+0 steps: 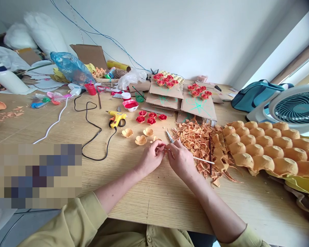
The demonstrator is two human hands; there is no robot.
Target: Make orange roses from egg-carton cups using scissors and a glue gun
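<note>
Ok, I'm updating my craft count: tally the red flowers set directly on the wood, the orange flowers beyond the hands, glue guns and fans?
Red flowers: 5
Orange flowers: 4 (one partly hidden)
Glue gun: 1
Fan: 1
Total: 11

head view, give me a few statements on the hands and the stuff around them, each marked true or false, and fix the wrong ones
1. The left hand and right hand are close together. True.
2. The glue gun is green. False: the glue gun is yellow.
3. Scraps lie between the right hand and the egg tray. True.
4. The fan stands at the picture's left edge. False: the fan is at the right.
5. Every flower is red. False: orange flowers lie near the left hand.
</note>
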